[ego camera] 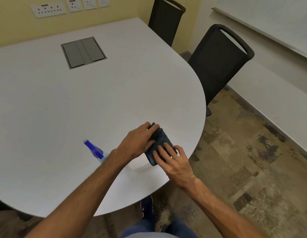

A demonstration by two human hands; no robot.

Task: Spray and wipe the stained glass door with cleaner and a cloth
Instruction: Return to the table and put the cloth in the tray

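A dark folded cloth (160,140) lies on the white table (80,103) near its rounded right edge. My left hand (138,140) grips the cloth's far end, fingers curled over it. My right hand (173,158) presses on the near end with fingers spread on top. A spray bottle with a blue head (94,149) lies on the table just left of my left forearm, its body partly hidden by the arm. A small white object (138,164) sits under the cloth's near end. No glass door is in view.
Two black chairs (218,62) (164,21) stand beyond the table's right edge. A grey cable hatch (83,52) is set in the tabletop. Wall sockets (48,10) line the yellow wall. Patterned carpet (243,152) lies to the right.
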